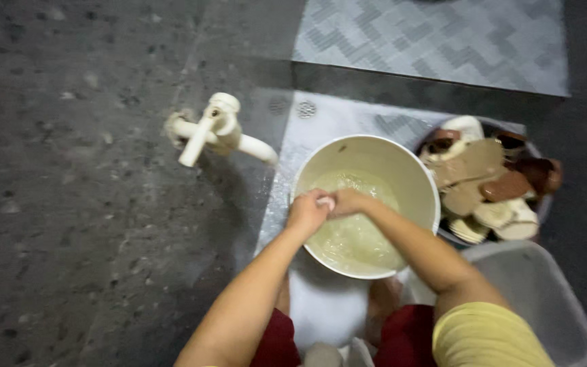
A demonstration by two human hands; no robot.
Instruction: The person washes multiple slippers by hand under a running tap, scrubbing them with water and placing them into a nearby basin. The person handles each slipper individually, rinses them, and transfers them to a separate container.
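- We see a grey concrete floor [69,204] with a patterned wet slab [334,129] set into it; wet paving of this kind is likely slippery, and a shift of our crouched weight could tip what stands on it.
- A pale round bucket [416,183], part-filled with cloudy water, stands on the slab between our knees; leaning on its rim could spill it toward our red shorts [402,336].
- A grey tub [545,299] sits at lower right, touching or just beside the bucket.
- A basin of brown and cream flat pieces [490,183] is heaped high just right of the bucket; a knock from our right elbow could slide the top pieces off.
- A white tap [215,129] juts out left of the bucket, apart from it; splashing could follow if it runs unwatched.
- Our left hand [307,212] and right hand [349,202] meet over the water, both curled tight around a small pale item [325,202]; wet, it could slip into the murky water and be lost from sight. We cannot tell what it is.
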